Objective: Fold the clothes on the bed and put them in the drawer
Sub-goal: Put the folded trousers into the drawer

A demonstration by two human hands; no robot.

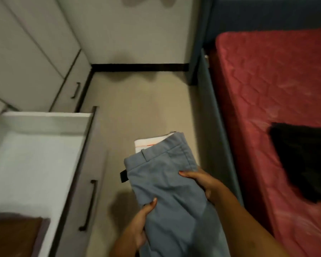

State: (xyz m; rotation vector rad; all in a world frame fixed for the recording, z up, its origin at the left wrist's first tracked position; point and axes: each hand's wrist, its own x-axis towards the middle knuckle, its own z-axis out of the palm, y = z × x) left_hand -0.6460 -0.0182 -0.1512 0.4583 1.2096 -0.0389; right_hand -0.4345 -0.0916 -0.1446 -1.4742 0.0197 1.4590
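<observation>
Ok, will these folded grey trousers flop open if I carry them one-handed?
Probably floppy: the grey trousers drape between left hand and right hand. Likely light: held up without visible strain. One-handed, the fold may slip.

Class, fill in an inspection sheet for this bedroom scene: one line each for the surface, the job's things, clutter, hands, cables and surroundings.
Surface: red quilted mattress at right, partly in view.
Job's things: folded grey trousers held above the floor; black garment lying loose on the mattress; open drawer at left, with a brown folded item at its near end.
Clutter: nothing seen.
Hands: left hand grips the trousers' near left edge; right hand grips their right edge.
Cables: nothing seen.
Surroundings: beige floor, white cupboard fronts with dark handles, blue bed frame.
</observation>
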